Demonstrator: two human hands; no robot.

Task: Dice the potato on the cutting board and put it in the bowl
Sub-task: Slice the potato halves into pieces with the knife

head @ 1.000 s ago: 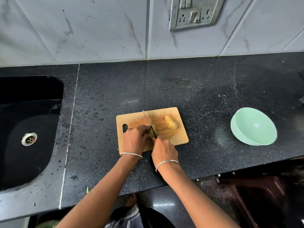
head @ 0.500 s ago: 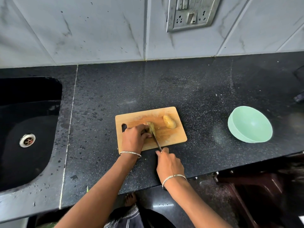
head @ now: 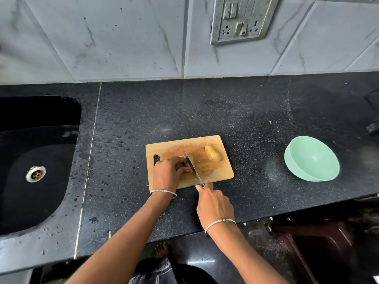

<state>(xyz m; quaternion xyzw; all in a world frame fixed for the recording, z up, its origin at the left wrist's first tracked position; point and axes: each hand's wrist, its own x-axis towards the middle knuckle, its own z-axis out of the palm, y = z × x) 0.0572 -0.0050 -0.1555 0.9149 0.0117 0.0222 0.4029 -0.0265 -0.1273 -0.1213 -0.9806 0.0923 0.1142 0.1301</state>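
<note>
A small wooden cutting board (head: 217,173) lies on the black counter. One potato half (head: 212,153) rests free at the board's far right. My left hand (head: 167,174) pins the other potato piece (head: 190,160) against the board near its middle. My right hand (head: 213,203) grips the handle of a knife (head: 192,168) just off the board's near edge. The blade runs diagonally across the held piece, right beside my left fingertips. A mint-green bowl (head: 311,158) sits tilted on the counter to the right and holds nothing.
A black sink (head: 34,160) with a steel drain lies to the left. The tiled wall with a switch plate (head: 242,19) stands behind. The counter's near edge runs below my wrists. A dark object (head: 372,126) shows at the far right edge.
My right hand drew back toward the counter edge, pulling the knife along the held potato piece. The blade now lies across the piece again. My left hand and the loose half stayed put.
</note>
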